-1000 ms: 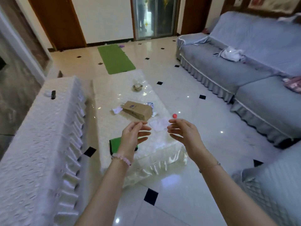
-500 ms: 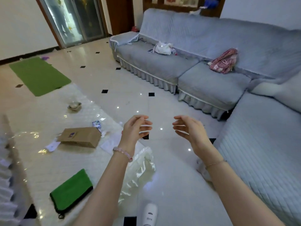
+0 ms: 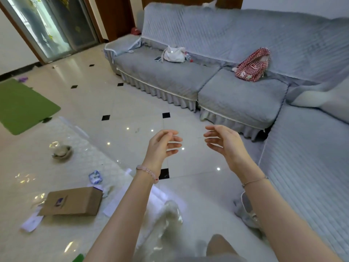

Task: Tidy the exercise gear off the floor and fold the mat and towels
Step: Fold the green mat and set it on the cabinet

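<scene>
Glossy pale tiles with black insets cover the living-room floor [image 3: 132,103]. At ten o'clock the green mat [image 3: 22,104] lies flat on them, unfolded and well apart from both hands. It looks light, soft and floppy, probably best taken by the two corners of a short edge. At eight o'clock a cardboard box [image 3: 73,204] sits on the white-covered low table [image 3: 28,167]. The left hand [image 3: 160,146] and right hand [image 3: 226,144] hover centrally, fingers loosely spread, holding nothing. A grey sofa [image 3: 236,95] fills two o'clock.

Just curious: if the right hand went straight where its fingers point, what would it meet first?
Probably the left hand, which faces the right hand across an open gap, though depth is hard to judge from this view.
</scene>
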### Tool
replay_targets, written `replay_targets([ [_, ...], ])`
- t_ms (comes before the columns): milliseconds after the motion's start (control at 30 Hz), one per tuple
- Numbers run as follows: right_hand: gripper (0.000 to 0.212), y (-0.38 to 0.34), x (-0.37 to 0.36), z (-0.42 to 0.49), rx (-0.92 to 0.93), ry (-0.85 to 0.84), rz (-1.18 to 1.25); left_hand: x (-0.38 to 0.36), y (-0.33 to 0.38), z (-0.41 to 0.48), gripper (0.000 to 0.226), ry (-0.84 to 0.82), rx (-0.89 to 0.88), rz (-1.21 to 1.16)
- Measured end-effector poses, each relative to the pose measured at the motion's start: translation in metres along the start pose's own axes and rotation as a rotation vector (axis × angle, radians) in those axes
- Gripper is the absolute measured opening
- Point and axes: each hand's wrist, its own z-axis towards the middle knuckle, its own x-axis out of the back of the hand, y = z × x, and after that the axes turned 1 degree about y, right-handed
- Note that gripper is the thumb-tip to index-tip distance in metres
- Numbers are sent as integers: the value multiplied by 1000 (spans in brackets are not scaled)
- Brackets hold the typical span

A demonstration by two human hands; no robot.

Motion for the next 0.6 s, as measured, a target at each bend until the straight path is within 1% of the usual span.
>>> replay_targets([
  [133,21,-4,-3,69,-32,-13,-9,-16,2,64,20,25,11,18],
  [333,20,-33,-15,190,-72,-140,-61,-38,16,171,20,241,-3,-52],
  [467,20,-56,-31,272,-74,-243,-131,-45,31,238,21,326,-19,-114],
  [600,20,-67,-62,336,-103,-342,-169,-35,36,288,21,423,-2,-152],
])
